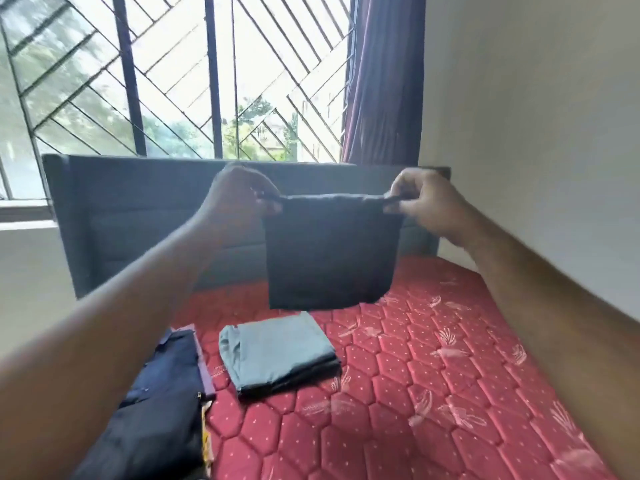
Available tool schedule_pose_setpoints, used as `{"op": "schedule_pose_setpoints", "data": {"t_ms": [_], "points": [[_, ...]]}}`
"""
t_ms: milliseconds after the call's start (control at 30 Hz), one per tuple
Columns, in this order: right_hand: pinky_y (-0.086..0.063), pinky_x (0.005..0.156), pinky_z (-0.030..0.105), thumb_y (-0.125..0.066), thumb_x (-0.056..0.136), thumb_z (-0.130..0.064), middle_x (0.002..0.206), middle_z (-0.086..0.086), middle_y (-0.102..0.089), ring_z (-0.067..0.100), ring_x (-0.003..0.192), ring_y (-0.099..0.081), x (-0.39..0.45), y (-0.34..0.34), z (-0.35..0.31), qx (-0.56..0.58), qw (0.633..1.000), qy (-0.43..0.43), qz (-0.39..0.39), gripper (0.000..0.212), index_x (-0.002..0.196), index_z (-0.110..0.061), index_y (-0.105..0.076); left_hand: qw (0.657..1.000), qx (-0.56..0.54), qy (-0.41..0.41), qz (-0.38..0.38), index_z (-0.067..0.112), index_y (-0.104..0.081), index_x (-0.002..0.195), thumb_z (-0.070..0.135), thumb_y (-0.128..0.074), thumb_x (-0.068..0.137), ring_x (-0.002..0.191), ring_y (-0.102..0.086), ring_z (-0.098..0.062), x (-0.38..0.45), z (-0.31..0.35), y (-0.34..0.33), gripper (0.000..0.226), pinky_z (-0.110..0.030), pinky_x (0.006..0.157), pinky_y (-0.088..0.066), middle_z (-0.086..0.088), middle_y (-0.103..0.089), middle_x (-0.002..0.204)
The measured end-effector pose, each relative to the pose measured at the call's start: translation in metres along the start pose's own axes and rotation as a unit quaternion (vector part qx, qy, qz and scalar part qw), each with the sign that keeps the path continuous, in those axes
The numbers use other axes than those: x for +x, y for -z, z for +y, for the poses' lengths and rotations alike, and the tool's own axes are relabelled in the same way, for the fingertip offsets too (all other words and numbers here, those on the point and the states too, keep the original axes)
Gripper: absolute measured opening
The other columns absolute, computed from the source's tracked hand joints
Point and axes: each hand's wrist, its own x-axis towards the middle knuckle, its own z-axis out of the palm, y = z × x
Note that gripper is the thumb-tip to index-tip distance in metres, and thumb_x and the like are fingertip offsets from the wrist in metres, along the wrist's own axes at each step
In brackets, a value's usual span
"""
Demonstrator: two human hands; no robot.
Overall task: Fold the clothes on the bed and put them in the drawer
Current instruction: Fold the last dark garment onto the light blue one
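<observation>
left hand (242, 192): up in the middle of the frame, arm stretched out from the lower left, fingers curled in and pinching the top left corner of the dark cloth (330, 254).
right hand (426, 199): same height, a bit right of centre, arm coming in from the lower right edge, thumb and fingers pinching the top right corner.
dark cloth: hanging in the air between my two hands, top edge pulled pretty much straight and level, rest dropping flat like a rough square. Looks doubled over already, but it's blurry so can't swear to it. Bottom edge hangs clear above the mattress (433, 375).
grey folded piece (277, 351): lying flat on the red mattress just below the hanging cloth, lower centre, neat rectangle with a darker layer showing at its near edge.
navy pile (162, 393): lower left, beside the grey one, partly behind my left arm.
headboard (138, 220): grey, behind my hands, window bars above it.
</observation>
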Motion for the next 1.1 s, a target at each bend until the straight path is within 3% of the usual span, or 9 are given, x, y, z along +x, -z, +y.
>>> {"op": "schedule_pose_setpoints", "data": {"t_ms": [133,233,300,500,600,700,833,1000,1100], "points": [[-0.037,0.052,0.012,-0.071,0.078,0.007,0.072,0.005,-0.07,-0.002,0.05,-0.05,-0.108,-0.043,0.045,0.077,0.991,-0.055,-0.098,0.02,0.083,-0.009,-0.06,0.991,-0.001,-0.077,-0.108,0.029,-0.065,0.084,0.021,-0.075,0.074,0.135,-0.045,-0.022,-0.119,-0.039,-0.046,0.016,-0.038,0.112,-0.035,0.003,-0.057,0.129],[-0.043,0.062,0.015,-0.066,0.07,0.019,0.067,-0.011,-0.07,-0.006,0.06,-0.059,-0.192,-0.098,0.092,0.059,0.971,-0.108,-0.207,0.039,0.078,-0.02,-0.066,0.968,-0.048,0.017,-0.244,0.03,-0.053,0.091,0.019,-0.067,0.081,0.103,-0.064,-0.005,-0.225,-0.077,-0.093,0.02,-0.03,0.087,-0.048,0.011,-0.069,0.094],[-0.046,0.065,0.022,-0.068,0.067,0.018,0.064,-0.014,-0.067,-0.005,0.062,-0.059,-0.242,-0.132,0.119,0.052,0.94,-0.145,-0.305,0.043,0.074,-0.025,-0.066,0.944,-0.077,0.087,-0.309,0.028,-0.051,0.091,0.018,-0.068,0.083,0.072,-0.056,0.01,-0.297,-0.09,-0.115,0.021,-0.02,0.067,-0.044,0.017,-0.063,0.073],[-0.043,0.058,0.027,-0.07,0.073,0.016,0.062,0.0,-0.064,0.011,0.061,-0.055,-0.285,-0.155,0.144,0.178,0.85,-0.243,-0.433,0.023,0.081,-0.006,-0.066,0.913,-0.192,0.198,-0.302,0.03,-0.06,0.087,0.013,-0.068,0.081,0.066,-0.052,0.007,-0.369,-0.089,-0.119,0.019,-0.012,0.062,-0.043,0.02,-0.061,0.071],[-0.039,0.053,0.021,-0.071,0.078,0.01,0.065,0.002,-0.06,0.012,0.063,-0.05,-0.255,-0.17,0.168,0.199,0.865,-0.26,-0.381,0.019,0.082,-0.008,-0.067,0.902,-0.234,0.246,-0.269,0.027,-0.063,0.083,0.016,-0.068,0.077,0.062,-0.051,0.005,-0.33,-0.107,-0.141,0.013,-0.012,0.057,-0.041,0.015,-0.062,0.068],[-0.039,0.056,0.019,-0.069,0.081,0.008,0.07,0.0,-0.061,0.005,0.061,-0.052,-0.213,-0.212,0.207,0.2,0.907,-0.295,-0.226,0.021,0.085,-0.013,-0.067,0.905,-0.217,0.305,-0.201,0.022,-0.067,0.084,0.022,-0.072,0.079,0.063,-0.051,-0.004,-0.28,-0.152,-0.192,0.007,-0.019,0.057,-0.041,0.006,-0.063,0.069],[-0.043,0.085,0.021,-0.068,0.088,-0.008,0.095,-0.008,-0.058,0.0,0.088,-0.055,-0.167,-0.285,0.27,0.135,0.933,-0.327,-0.065,0.04,0.126,-0.017,-0.057,0.89,-0.157,0.413,-0.115,0.013,-0.056,0.122,0.02,-0.066,0.094,0.08,-0.058,-0.014,-0.231,-0.227,-0.268,0.03,-0.032,0.074,-0.048,-0.007,-0.061,0.096],[-0.041,0.101,0.037,-0.073,0.082,-0.033,0.123,0.005,-0.056,0.027,0.117,-0.053,-0.225,-0.315,0.301,0.034,0.894,-0.447,-0.001,0.048,0.127,-0.02,-0.058,0.837,-0.019,0.541,-0.079,0.01,-0.054,0.129,0.054,-0.068,0.082,0.118,-0.056,-0.033,-0.294,-0.25,-0.287,0.066,-0.045,0.101,-0.045,-0.015,-0.061,0.122],[-0.032,0.111,0.043,-0.074,0.07,-0.06,0.14,0.011,-0.048,0.031,0.131,-0.042,-0.262,-0.321,0.308,-0.048,0.854,-0.516,-0.037,0.086,0.14,-0.022,-0.043,0.797,-0.017,0.591,-0.123,0.014,-0.051,0.136,0.077,-0.066,0.061,0.124,-0.054,-0.032,-0.331,-0.239,-0.285,0.099,-0.048,0.105,-0.044,-0.015,-0.058,0.134]]}}
